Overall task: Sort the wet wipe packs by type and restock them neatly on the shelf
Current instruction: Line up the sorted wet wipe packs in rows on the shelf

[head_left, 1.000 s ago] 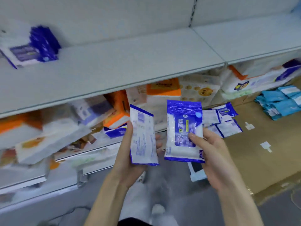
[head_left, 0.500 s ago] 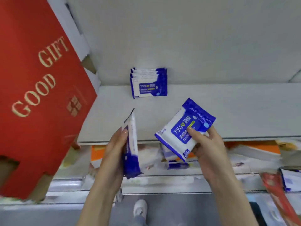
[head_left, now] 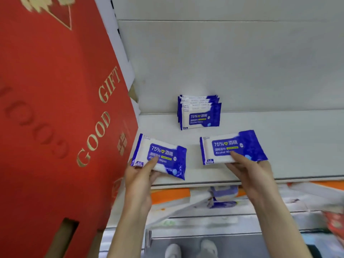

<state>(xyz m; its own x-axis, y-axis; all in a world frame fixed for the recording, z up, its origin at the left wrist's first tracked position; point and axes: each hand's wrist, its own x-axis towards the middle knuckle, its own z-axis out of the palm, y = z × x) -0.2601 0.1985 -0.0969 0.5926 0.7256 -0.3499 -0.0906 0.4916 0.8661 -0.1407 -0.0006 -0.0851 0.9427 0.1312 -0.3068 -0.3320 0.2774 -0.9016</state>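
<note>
**At the pale shelf's front: one wipe pack in each hand**

Over the grey-white shelf (head_left: pixel 279 142) (bare metal, with a plain back panel (head_left: pixel 223 62) behind it) my left hand (head_left: pixel 138 175) pinches a blue-and-white alcohol wipe pack (head_left: pixel 163 157) by its lower edge, thumb on the printed face. My right hand (head_left: pixel 249 172) grips a second pack (head_left: pixel 232 146) the same way. The two packs sit side by side, not touching. I cannot tell whether either one rests on the shelf.

A red carton (head_left: pixel 55 108) lettered GOOD GIFT stands at the shelf's left end, cut off by the frame. Below the shelf lip, the lower shelf goods (head_left: pixel 223 196) are a blur of orange, white and blue that I cannot name. My shoes (head_left: pixel 173 250) show at the bottom edge.

I count two packs in hand. A row of packs (head_left: pixel 200 114) stands upright against the back panel, four or five going by their overlapping tops.
</note>
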